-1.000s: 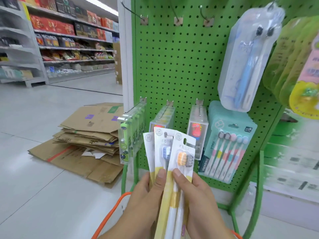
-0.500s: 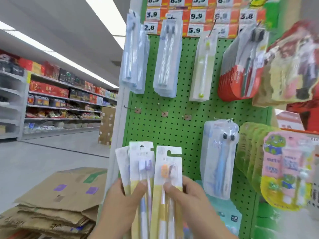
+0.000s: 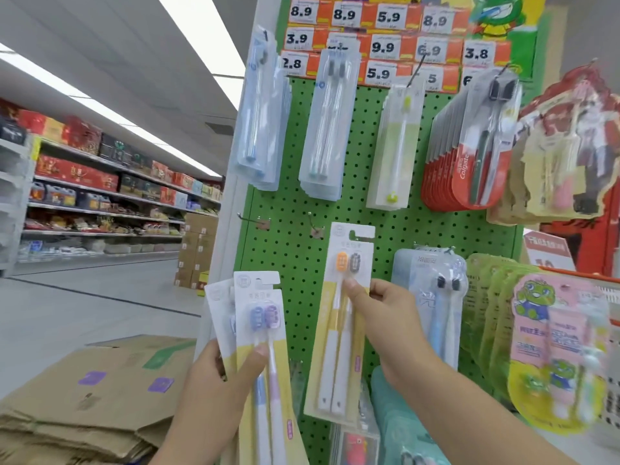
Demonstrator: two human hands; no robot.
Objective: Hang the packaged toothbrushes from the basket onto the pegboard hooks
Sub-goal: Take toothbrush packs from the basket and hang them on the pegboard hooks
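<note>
**Two-brush card raised to the empty hooks, spare cards in the left hand**

Where the view begins at far left, I see stocked shelving (image 3: 100, 196) along the aisle, and nearer, a stack of flattened corrugated cardboard (image 3: 87, 397), matte brown with purple and green labels.

Left hand (image 3: 214, 391): fingers and thumb curled round a fan of spare toothbrush cards (image 3: 258, 330). Front card is flat white board, yellow lower band, notched hang-tab at top, clear blister over two brushes with purple and lilac head caps. At least one more card sits behind it; the exact count I cannot tell.

Pegboard (image 3: 295, 263): green panel, regular grid of small round holes. Two bare wire hooks, left hook (image 3: 251, 220) and next hook (image 3: 314, 226), each on a small plate.

Right hand (image 3: 385, 317): thumb on the front, fingers behind, pinching the orange-capped toothbrush card (image 3: 345, 317) just below the brush heads. Same white-and-yellow board, orange and grey caps, two white handles. Card hangs slightly tilted in front of the pegboard, its tab notch just right of the next hook. Whether the tab touches any hook I cannot tell.

Above: clear blister packs on the top row, and orange price labels (image 3: 385, 45). Right: a red-backed Colgate pack stack (image 3: 469, 156), then green frog-printed children's packs (image 3: 550, 347), blurred, and an orange-rimmed basket (image 3: 597, 280) at the edge.
</note>
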